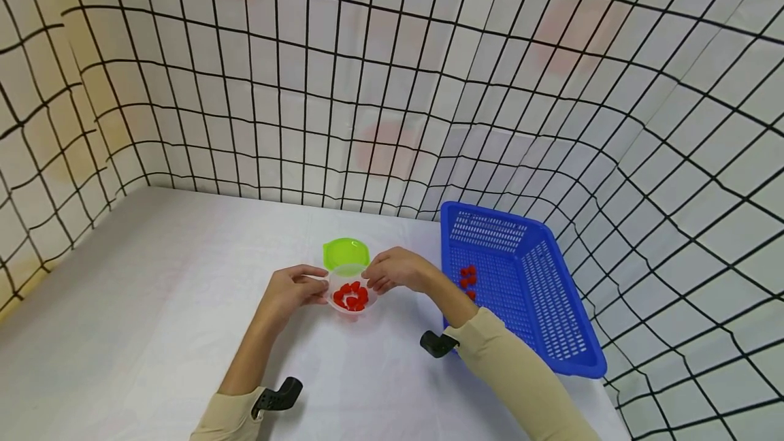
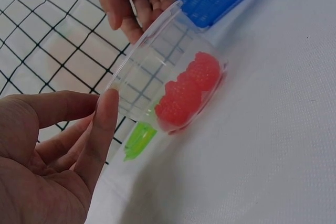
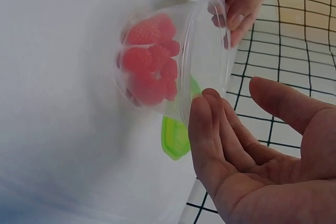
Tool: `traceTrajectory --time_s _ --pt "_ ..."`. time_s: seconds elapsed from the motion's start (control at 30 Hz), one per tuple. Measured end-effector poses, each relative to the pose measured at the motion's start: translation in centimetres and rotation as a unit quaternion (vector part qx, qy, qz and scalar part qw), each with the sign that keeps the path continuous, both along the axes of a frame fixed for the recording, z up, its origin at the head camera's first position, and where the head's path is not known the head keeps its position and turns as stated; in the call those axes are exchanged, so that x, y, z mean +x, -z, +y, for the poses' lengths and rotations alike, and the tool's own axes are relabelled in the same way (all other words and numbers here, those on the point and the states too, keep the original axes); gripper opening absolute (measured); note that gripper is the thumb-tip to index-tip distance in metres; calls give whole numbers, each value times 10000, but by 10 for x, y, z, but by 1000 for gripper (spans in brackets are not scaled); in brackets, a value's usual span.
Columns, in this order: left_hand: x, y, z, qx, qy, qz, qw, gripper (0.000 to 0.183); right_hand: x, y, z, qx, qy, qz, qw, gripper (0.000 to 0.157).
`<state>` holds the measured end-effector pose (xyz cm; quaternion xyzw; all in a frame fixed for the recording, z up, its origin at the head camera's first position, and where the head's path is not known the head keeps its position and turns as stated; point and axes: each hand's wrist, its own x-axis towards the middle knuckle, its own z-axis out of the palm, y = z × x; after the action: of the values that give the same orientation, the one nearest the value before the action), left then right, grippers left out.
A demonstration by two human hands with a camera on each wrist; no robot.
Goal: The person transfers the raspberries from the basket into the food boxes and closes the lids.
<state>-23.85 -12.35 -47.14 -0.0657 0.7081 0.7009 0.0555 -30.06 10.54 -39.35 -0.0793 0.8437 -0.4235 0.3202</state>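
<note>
A round clear plastic tub [image 1: 335, 299] stands on the white table, holding several red raspberries [image 2: 186, 90]. At its left rim my left hand [image 1: 292, 293] pinches the edge between thumb and index finger, plain in the left wrist view. My right hand [image 1: 398, 271] is at the opposite side. Its fingertips touch the rim, while the thumb stands apart from it in the right wrist view [image 3: 278, 145]. Just behind the tub lies a bright green lid [image 1: 346, 250], partly overlapped by the tub's far rim.
To the right is a blue plastic basket [image 1: 554, 278] with several more raspberries [image 1: 468, 276] at its left side, near my right forearm. Black wire mesh [image 1: 294, 87] rises behind the table and along both sides, backed by white sheeting.
</note>
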Motion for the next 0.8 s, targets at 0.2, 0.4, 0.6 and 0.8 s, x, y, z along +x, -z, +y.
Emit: traceTrajectory --time_s 0.2,0.4,0.6,0.8 --pt "0 0 1 15 13 15 10000 28 -3 -15 14 -54 213 155 9996 33" --pt "0 -1 2 34 -22 -12 10000 27 -8 -31 38 -57 506 381 9980 34" --pt "0 -1 1 33 -48 -62 10000 27 -10 -43 62 -74 670 522 9964 34" --pt "0 0 1 -2 -32 -45 10000 28 -8 -52 88 -28 772 626 9950 37"
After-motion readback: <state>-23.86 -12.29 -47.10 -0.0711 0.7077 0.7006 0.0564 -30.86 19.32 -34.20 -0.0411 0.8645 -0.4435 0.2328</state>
